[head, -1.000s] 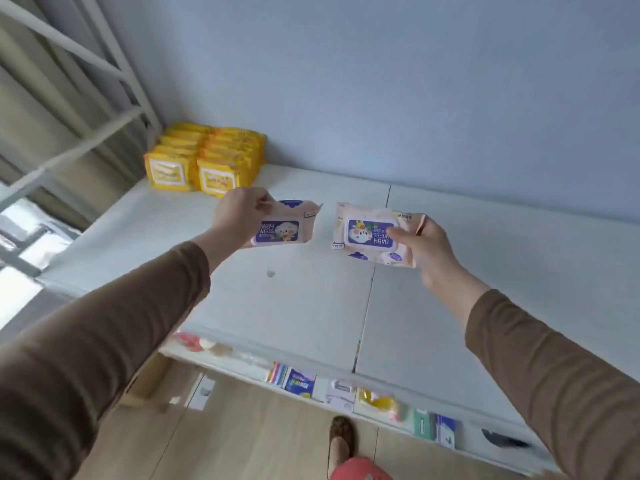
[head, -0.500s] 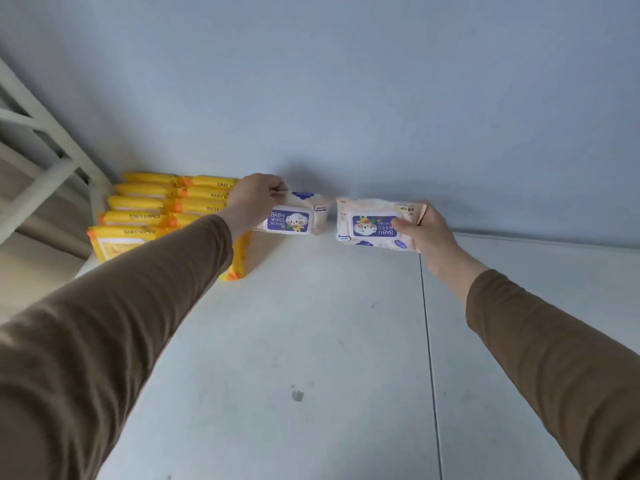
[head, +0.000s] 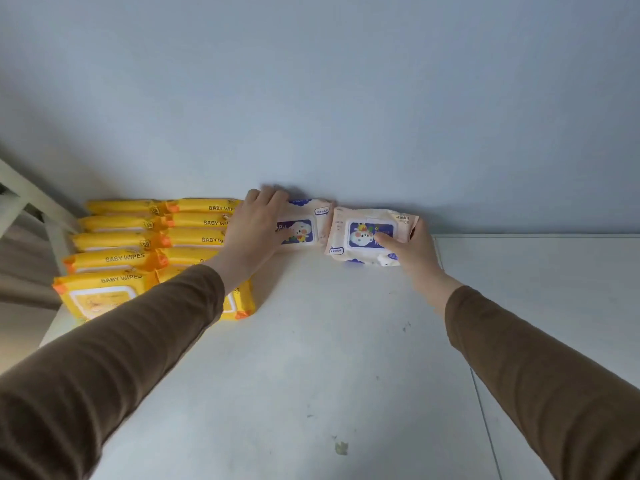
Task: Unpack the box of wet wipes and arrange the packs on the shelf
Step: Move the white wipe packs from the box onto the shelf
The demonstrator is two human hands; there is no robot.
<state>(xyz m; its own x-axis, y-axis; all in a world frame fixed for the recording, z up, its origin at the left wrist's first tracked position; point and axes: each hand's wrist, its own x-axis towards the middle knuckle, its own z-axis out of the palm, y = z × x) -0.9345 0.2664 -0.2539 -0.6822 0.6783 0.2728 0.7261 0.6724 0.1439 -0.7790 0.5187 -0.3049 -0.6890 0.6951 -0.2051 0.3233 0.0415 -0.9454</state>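
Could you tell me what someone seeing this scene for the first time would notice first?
The eye lands on the two pale pink wipe packs at the back of the white shelf, against the blue wall: the left hand holds the left pink pack, the right hand grips the right pink pack. To their left, the bright yellow wipe packs stand in two rows.

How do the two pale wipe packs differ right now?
The left pack stands beside the yellow packs, its left end under the left hand; the right pack stands apart from them, and the right hand grips its right end. The left pack's label reads upright; the right pack's looks upside down. Both are pale, with blue cartoon labels, at the wall.
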